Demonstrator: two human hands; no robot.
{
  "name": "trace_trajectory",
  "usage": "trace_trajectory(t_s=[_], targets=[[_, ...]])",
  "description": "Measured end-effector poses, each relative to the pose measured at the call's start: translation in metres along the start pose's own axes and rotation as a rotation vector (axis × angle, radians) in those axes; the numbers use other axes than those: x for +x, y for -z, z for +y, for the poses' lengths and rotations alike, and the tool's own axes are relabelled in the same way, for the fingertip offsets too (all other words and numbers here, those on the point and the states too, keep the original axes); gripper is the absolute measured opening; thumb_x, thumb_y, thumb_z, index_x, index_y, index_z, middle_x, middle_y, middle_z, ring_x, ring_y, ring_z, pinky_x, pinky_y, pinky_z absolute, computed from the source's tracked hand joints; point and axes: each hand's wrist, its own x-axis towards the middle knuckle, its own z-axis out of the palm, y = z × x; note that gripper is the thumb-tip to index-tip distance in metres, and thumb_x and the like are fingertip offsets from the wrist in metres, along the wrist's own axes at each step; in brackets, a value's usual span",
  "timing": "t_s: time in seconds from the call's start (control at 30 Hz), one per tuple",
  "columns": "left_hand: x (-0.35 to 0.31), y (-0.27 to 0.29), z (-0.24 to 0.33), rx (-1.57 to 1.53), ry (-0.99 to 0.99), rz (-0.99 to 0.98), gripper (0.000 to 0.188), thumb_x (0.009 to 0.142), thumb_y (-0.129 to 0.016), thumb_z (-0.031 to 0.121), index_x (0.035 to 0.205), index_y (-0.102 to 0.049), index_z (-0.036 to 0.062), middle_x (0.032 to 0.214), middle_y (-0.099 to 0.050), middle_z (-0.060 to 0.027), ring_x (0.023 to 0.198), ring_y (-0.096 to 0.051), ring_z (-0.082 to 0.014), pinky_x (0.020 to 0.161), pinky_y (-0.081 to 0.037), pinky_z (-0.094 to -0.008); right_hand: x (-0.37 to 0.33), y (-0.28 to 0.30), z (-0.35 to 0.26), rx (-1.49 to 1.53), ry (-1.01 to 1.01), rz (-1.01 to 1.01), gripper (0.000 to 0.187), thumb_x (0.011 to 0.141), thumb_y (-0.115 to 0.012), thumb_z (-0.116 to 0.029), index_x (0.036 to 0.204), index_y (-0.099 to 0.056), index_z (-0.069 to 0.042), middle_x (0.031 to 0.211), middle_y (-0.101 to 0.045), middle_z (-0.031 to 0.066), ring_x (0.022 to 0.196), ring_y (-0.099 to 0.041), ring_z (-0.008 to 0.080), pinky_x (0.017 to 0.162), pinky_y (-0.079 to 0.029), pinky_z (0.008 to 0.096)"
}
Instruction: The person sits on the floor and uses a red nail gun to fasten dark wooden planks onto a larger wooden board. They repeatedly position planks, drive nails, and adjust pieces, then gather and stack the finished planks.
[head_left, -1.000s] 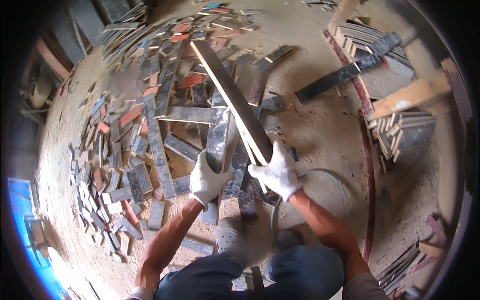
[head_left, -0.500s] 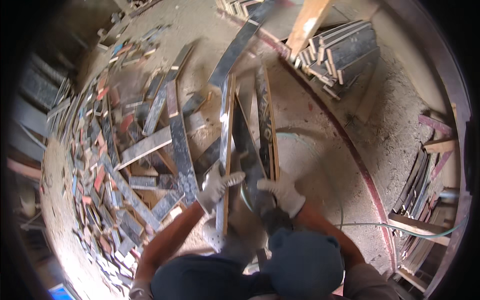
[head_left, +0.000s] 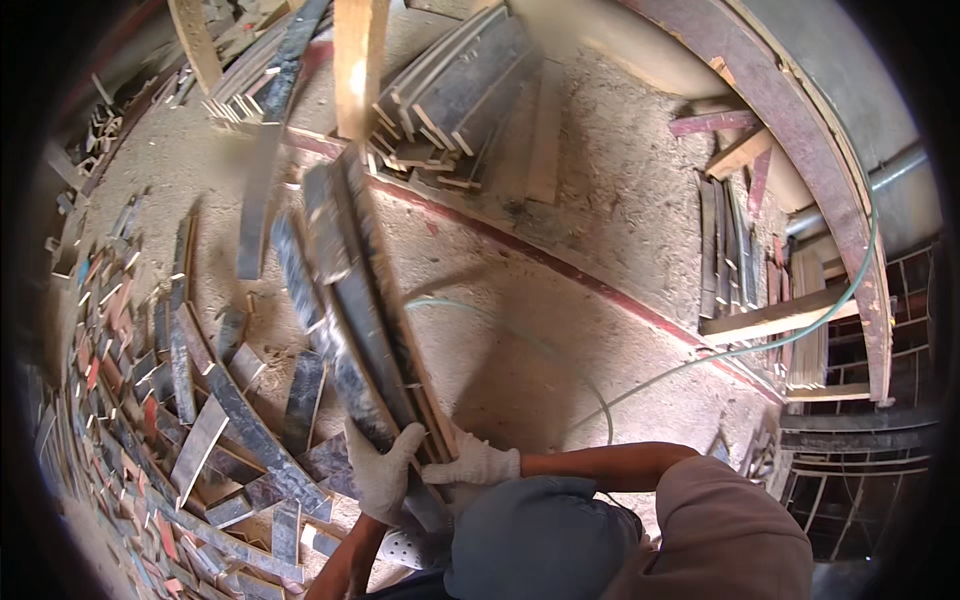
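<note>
A bundle of several long, dark-faced wooden boards [head_left: 362,300] stands tilted in front of me, its far ends fanned slightly apart. My left hand [head_left: 380,468], in a white work glove, is closed around the left side of the bundle near its lower end. From the other side, my right hand [head_left: 472,462], gloved the same way, grips the right edges of these boards, close beside the left hand. Parts of the fingers are hidden behind the wood. Another dark plank [head_left: 262,200] lies beyond the bundle's far end, to its left.
Scattered offcuts [head_left: 200,440] cover the floor at left. A stack of dark boards [head_left: 465,85] lies at the far side beside an upright timber post [head_left: 360,70]. A red strip [head_left: 560,270] crosses the dusty floor, and a green hose [head_left: 780,338] runs over it toward a frame at right.
My view has turned to the right. The boards, earlier held apart in two groups, are now together in one bundle, and my hands have come close to each other.
</note>
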Motion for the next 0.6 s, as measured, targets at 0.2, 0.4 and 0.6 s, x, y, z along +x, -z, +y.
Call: trace_trajectory(t_s=[0.2,0.4,0.6], targets=[[0.055,-0.095,0.023,0.101,-0.182,-0.427,0.077,0.090,-0.079,0.026,0.150,-0.040,-0.0017,0.130,-0.063,-0.0253,0.118,-0.064,-0.0306,0.104,-0.050,-0.0414,-0.046,0.026,-0.052,0.261,0.177,0.394,0.087,0.084,-0.088,-0.016,0.154,-0.036,-0.008,0.134,-0.061,0.0071,0.125,-0.059,0.0207,0.105,-0.051,0.0374],[0.137,-0.244,0.051,0.310,-0.256,-0.730,0.093,0.100,-0.049,0.067,0.156,-0.032,-0.0047,0.138,-0.057,-0.0335,0.131,-0.056,-0.0446,0.112,-0.043,-0.0472,-0.047,0.129,-0.123,0.043,0.342,0.831,0.077,0.080,-0.083,-0.010,0.145,-0.044,-0.003,0.124,-0.065,0.0105,0.109,-0.067,0.0217,0.095,-0.057,0.0335],[0.161,-0.298,0.060,0.610,-0.474,-0.760,0.097,0.098,-0.054,0.069,0.157,-0.031,-0.0051,0.152,-0.044,-0.0347,0.143,-0.044,-0.0453,0.118,-0.039,-0.0508,-0.008,0.324,-0.238,-0.486,0.155,1.247,0.121,0.083,-0.085,-0.020,0.165,0.001,-0.001,0.134,-0.062,0.0282,0.115,-0.068,0.0373,0.083,-0.061,0.0435]])
